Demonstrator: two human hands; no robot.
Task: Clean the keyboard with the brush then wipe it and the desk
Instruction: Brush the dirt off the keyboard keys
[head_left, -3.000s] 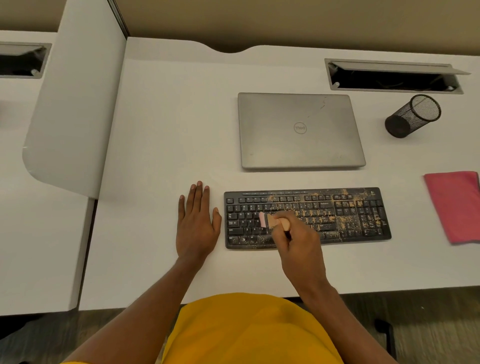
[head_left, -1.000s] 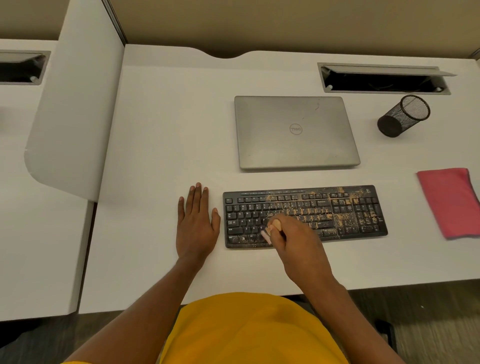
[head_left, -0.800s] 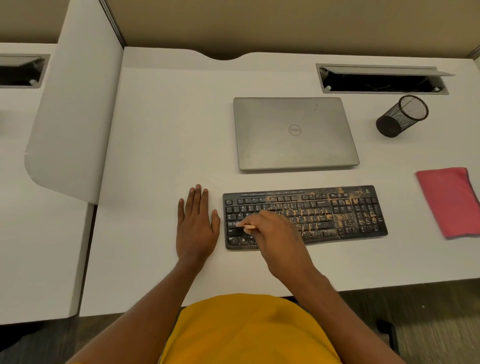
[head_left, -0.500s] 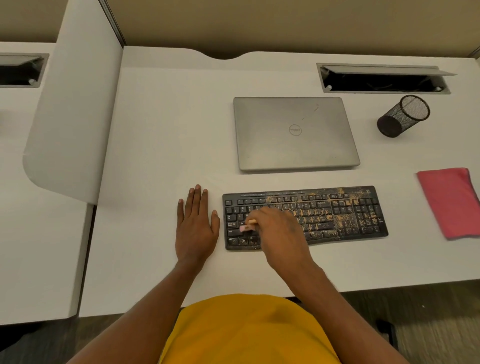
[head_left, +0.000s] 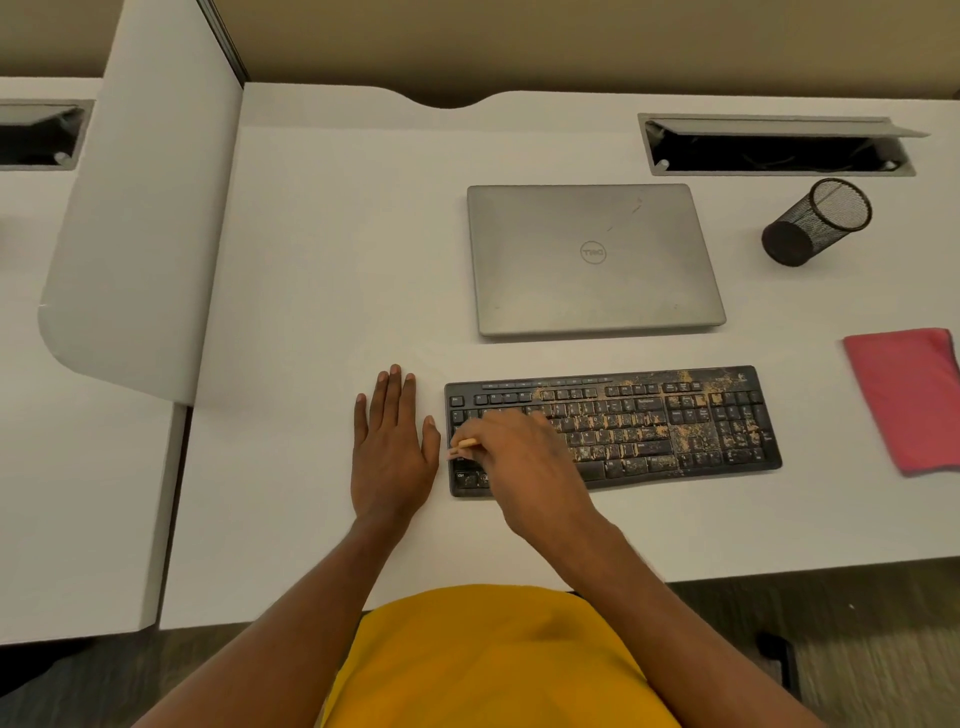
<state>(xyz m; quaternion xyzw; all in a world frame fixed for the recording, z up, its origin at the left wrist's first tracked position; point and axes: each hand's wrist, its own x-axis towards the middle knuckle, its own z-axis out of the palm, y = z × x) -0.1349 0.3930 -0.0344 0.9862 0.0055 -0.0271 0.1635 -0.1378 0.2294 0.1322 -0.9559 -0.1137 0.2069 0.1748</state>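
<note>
Looking down on an office workstation. Sitting at a white worktop, being screened on the left by a pale divider panel from a neighbouring worktop of the same make. Showing a flip-lid cable hatch sunk into the near surface and a second hatch in the neighbour, plus a closed grey laptop, a black keyboard and a black mesh pen cup.

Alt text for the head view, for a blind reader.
The right hand holds a brush on the left end of a debris-strewn black keyboard; the left hand lies flat on the white desk beside it. A pink cloth lies to the right.
</note>
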